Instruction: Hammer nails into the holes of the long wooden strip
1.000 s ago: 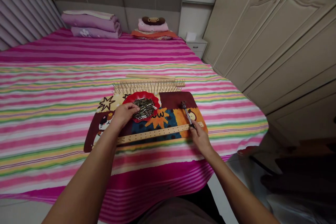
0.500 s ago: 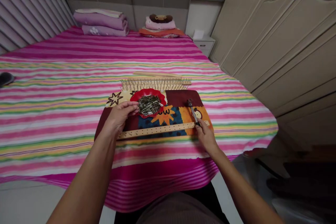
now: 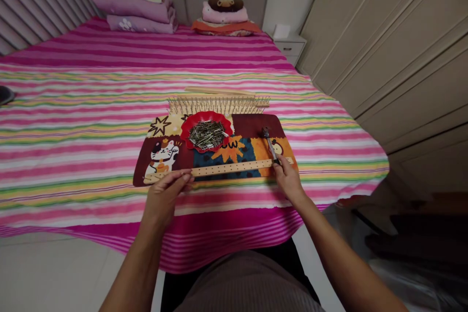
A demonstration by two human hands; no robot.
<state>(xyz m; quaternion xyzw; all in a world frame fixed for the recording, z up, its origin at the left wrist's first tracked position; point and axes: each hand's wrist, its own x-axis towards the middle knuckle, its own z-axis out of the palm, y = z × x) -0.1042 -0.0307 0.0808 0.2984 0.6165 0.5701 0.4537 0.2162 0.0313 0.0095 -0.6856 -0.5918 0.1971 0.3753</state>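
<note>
My left hand (image 3: 165, 194) hovers at the left part of a long wooden strip (image 3: 226, 168) with a row of holes; its fingers are curled together, and anything pinched in them is too small to see. My right hand (image 3: 287, 179) grips the handle of a small hammer (image 3: 269, 144), whose head points away from me. Both lie on a colourful cartoon mat (image 3: 215, 148) on the striped bed. Behind the strip sits a red dish (image 3: 206, 130) heaped with metal nails.
A wooden bar studded with upright nails (image 3: 218, 104) lies behind the dish. Folded bedding (image 3: 134, 9) and a plush pillow (image 3: 224, 9) sit at the headboard. Wardrobe doors (image 3: 383, 39) stand to the right; a dark object (image 3: 5, 93) lies at the left edge.
My left hand left the red dish of nails and came back toward me, down to the left part of the wooden strip. My right hand stayed on the hammer.
</note>
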